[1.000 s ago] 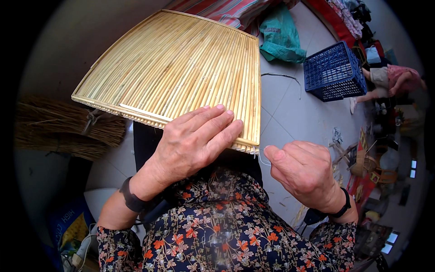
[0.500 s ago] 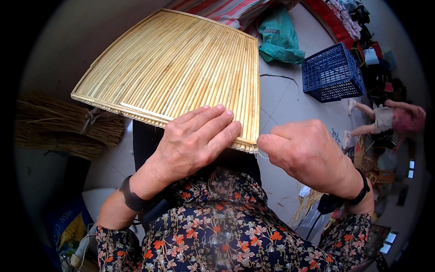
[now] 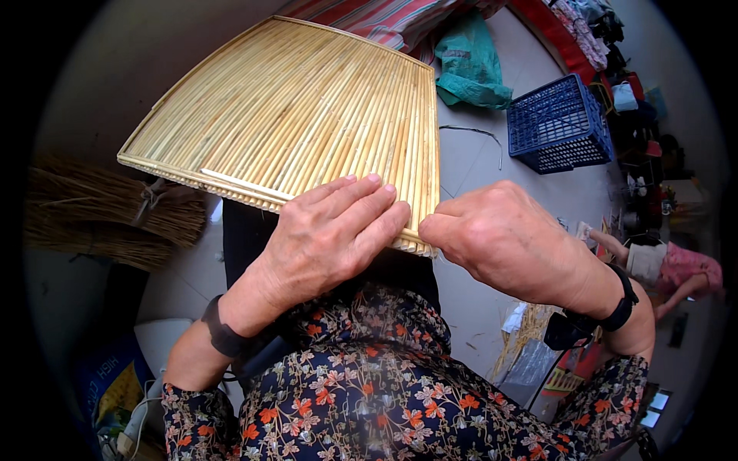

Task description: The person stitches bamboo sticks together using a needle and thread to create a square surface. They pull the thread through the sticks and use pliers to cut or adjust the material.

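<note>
A large pale panel of parallel reeds or thin canes (image 3: 292, 100), edged with narrow strips, lies slanting over my lap. My left hand (image 3: 330, 234) rests on its near edge, fingers stretched flat and side by side; the thumb is hidden. My right hand (image 3: 496, 238) is closed at the panel's near right corner, thumb and forefinger against the edge, where a thin pale thread (image 3: 436, 258) shows below. What exactly the right fingertips grip is hidden.
Bundles of dry straw (image 3: 115, 215) are at left. Beyond the panel lie striped cloth (image 3: 384, 23) and a green sack (image 3: 469, 65). A blue plastic crate (image 3: 557, 127) stands right. Another person (image 3: 676, 273) is at far right, near cluttered goods.
My right hand has moved up and left onto the panel's corner. My left hand stays on the edge. The other person at the right has shifted.
</note>
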A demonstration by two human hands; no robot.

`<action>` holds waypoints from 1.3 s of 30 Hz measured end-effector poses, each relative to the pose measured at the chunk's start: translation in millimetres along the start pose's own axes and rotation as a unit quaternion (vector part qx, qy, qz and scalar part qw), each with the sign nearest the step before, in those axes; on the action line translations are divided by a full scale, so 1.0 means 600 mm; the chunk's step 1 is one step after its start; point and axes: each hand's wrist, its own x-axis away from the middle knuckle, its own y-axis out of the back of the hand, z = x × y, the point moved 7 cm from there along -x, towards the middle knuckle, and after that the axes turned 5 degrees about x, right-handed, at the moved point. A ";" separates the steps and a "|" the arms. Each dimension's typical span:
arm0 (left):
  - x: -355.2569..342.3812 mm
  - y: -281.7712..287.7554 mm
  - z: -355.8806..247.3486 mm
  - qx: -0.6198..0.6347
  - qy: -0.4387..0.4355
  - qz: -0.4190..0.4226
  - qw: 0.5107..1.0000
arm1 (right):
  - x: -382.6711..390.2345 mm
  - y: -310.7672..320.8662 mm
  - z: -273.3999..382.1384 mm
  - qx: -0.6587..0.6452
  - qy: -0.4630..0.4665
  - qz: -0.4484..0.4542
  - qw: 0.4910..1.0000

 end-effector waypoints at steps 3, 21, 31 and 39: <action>0.002 0.000 -0.001 0.004 -0.003 -0.008 1.000 | -0.005 0.006 0.021 0.063 -0.006 0.016 0.998; -0.001 0.015 0.004 0.015 -0.015 -0.023 1.000 | -0.006 -0.031 0.089 0.389 0.024 -0.007 0.921; -0.012 0.005 0.006 0.022 -0.013 -0.024 0.999 | -0.004 -0.016 0.055 0.201 0.002 -0.043 0.979; -0.014 0.025 0.002 0.000 -0.002 0.015 1.000 | 0.034 0.047 -0.029 -0.358 -0.169 -0.020 0.918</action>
